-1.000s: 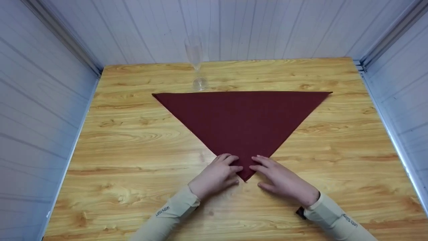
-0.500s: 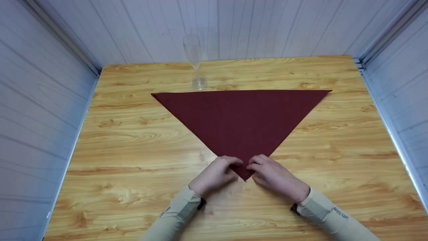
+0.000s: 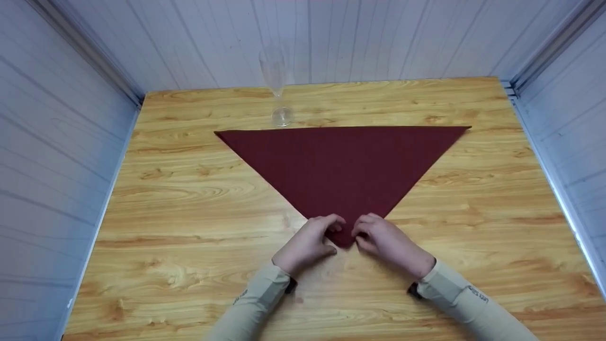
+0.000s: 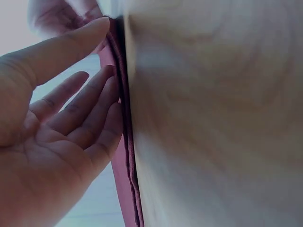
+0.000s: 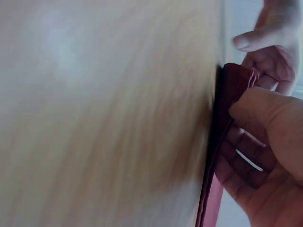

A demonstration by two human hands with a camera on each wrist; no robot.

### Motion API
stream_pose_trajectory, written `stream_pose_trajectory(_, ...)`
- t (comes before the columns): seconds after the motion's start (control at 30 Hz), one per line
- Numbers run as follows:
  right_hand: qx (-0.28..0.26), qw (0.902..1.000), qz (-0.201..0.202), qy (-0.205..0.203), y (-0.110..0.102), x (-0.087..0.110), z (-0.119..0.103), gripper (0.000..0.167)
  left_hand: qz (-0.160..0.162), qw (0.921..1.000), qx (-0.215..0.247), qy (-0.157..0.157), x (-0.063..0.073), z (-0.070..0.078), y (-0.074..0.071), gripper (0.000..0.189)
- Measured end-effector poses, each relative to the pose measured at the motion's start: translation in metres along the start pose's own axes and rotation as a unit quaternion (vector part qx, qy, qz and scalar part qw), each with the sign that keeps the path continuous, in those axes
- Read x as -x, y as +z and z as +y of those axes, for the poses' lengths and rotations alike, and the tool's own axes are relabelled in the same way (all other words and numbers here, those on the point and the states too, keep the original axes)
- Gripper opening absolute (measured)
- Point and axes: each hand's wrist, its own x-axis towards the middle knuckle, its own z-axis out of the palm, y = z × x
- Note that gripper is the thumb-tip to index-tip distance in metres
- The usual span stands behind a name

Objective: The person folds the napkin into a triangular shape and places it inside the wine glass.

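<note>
A dark red cloth napkin (image 3: pixel 345 170) lies as a triangle, long edge away from me. Its near corner is turned up and looks blunt between my hands. My right hand (image 3: pixel 390 244) pinches the turned-up edge (image 5: pixel 236 85), thumb on the near side and fingers behind it. My left hand (image 3: pixel 305 244) rests its fingers on the cloth at the left of that corner. Its thumb (image 5: pixel 251 40) stands apart from the cloth in the right wrist view. The left wrist view shows the left fingers (image 4: pixel 90 113) along the layered edge (image 4: pixel 124 94).
A clear champagne flute (image 3: pixel 282 116) stands upright just beyond the napkin's long edge, left of its middle. The wood-grain table (image 3: pixel 189 213) is bounded by white panelled walls (image 3: pixel 378 38) at the back and sides.
The near corner pointed towards me before; it is now turned up and blunt. Both hands' fingers have curled in more, and the right hand has come to pinch the edge.
</note>
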Motion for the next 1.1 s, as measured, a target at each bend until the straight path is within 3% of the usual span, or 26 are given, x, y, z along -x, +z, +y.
stream_pose_trajectory(0.13, -0.071, 0.9962, 0.003, 0.05, -0.002, 0.0, 0.001, 0.006, 0.022, 0.999, -0.04, 0.002, -0.003, 0.0, 0.004, 0.044)
stream_pose_trajectory(0.33, -0.141, 0.9846, 0.015, 0.102, -0.003, 0.0, 0.004, 0.007, 0.049, 0.9988, 0.009, -0.005, -0.006, -0.003, 0.005, 0.033)
stream_pose_trajectory(0.53, -0.225, 0.9643, 0.054, 0.129, 0.001, 0.002, 0.002, 0.015, 0.08, 0.9956, 0.043, -0.022, -0.009, -0.004, 0.005, 0.027)
stream_pose_trajectory(0.63, -0.265, 0.9507, 0.079, 0.14, 0.003, 0.004, 0.0, 0.011, 0.096, 0.9941, 0.04, -0.032, -0.011, -0.002, 0.005, 0.025)
stream_pose_trajectory(0.77, -0.279, 0.9423, 0.103, 0.154, 0.007, 0.004, -0.001, 0.007, 0.115, 0.992, 0.022, -0.047, -0.014, -0.001, 0.006, 0.025)
stream_pose_trajectory(0.93, -0.266, 0.9433, 0.093, 0.175, 0.006, 0.003, -0.002, 0.019, 0.126, 0.99, 0.034, -0.053, -0.015, -0.001, 0.008, 0.026)
stream_pose_trajectory(1.1, -0.232, 0.9534, 0.071, 0.179, 0.006, 0.003, 0.0, 0.03, 0.137, 0.9875, 0.058, -0.054, -0.015, -0.002, 0.01, 0.024)
